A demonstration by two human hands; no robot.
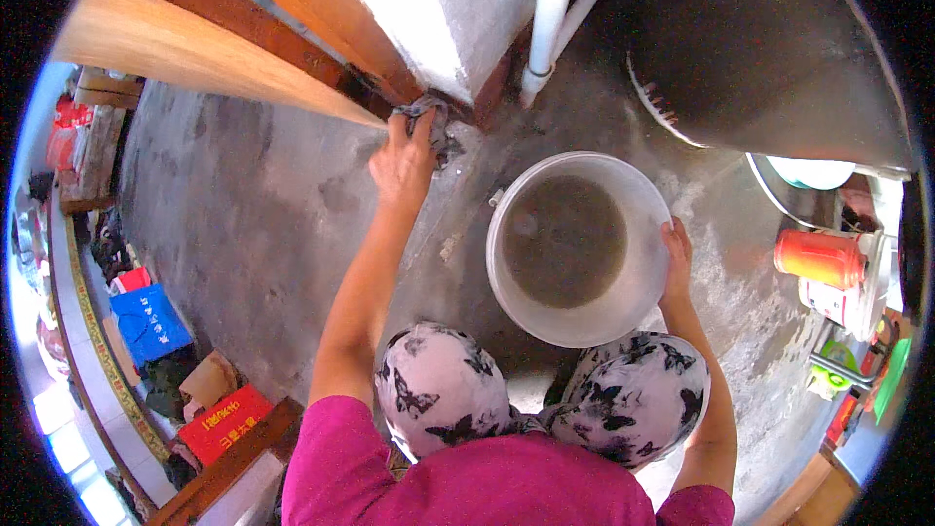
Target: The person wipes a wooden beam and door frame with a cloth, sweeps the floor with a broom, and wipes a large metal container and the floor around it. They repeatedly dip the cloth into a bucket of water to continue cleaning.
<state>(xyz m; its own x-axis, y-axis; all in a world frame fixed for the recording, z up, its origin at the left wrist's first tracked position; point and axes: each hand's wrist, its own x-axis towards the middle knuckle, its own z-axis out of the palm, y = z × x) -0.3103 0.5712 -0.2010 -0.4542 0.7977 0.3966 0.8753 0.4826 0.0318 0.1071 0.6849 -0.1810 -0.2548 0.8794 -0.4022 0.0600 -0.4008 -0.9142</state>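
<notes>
On the floor by the wall corner, left hand (401, 164) clutches a rag (435, 127); right hand (675, 258) grips the bucket (638, 197) rim.

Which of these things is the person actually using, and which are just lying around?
In use:
- left hand pressing a grey cloth at the foot of the wooden door frame
- right hand on the rim of the white bucket of murky water

Lying about:
- orange container
- white pipe
- blue bag
- red box
</notes>
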